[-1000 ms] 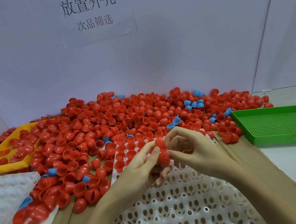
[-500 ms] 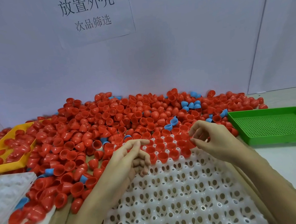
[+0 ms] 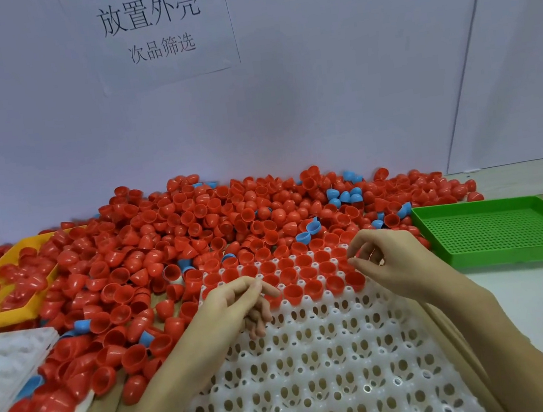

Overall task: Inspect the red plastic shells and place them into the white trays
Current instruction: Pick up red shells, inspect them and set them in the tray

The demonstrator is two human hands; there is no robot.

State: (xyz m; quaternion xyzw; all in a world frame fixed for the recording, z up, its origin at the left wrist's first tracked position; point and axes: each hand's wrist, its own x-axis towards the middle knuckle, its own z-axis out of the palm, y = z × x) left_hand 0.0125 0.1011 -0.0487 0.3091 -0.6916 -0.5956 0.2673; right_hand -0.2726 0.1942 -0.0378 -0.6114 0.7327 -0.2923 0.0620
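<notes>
Now, in the head view, the hands are seen parted and empty, where a red shell was held between them before. The left hand (image 3: 237,300) is laid, fingers loosely extended, on the white moulded plastic tray (image 3: 319,372); the right hand (image 3: 387,259) hovers half-curled. Red plastic shells (image 3: 291,291) sit in the pockets between them.

red shells (image 3: 291,291): glossy plastic | white tray (image 3: 317,355): plastic, apparently matt

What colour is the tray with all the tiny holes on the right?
Green. The tray sits right of the shell pile, seen from the head camera.
</notes>
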